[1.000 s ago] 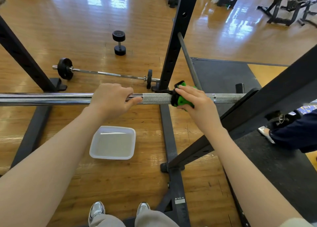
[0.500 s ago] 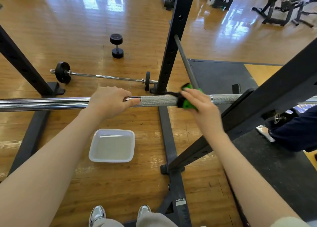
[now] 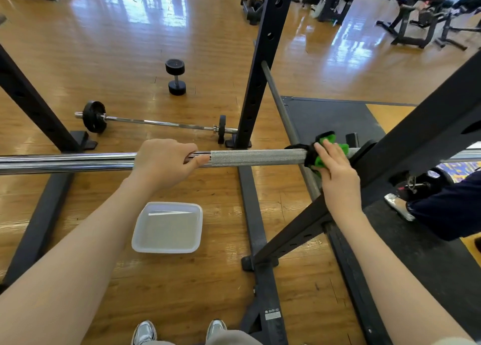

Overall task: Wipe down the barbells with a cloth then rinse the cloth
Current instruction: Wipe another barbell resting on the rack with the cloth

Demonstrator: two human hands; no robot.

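The bar (image 3: 257, 158) runs left-right across the rack at about waist height, chrome on the left, knurled grey in the middle. Right hand (image 3: 335, 172) wraps the green and black cloth (image 3: 324, 149) around it at the right end, hard up against the rack arm (image 3: 416, 146). Left hand (image 3: 164, 159) grips the chrome, steadying. Unwiped-looking knurl lies left of the cloth, so that's probably where it heads. The tub (image 3: 168, 227) sits on the floor below; can't tell if it holds water.
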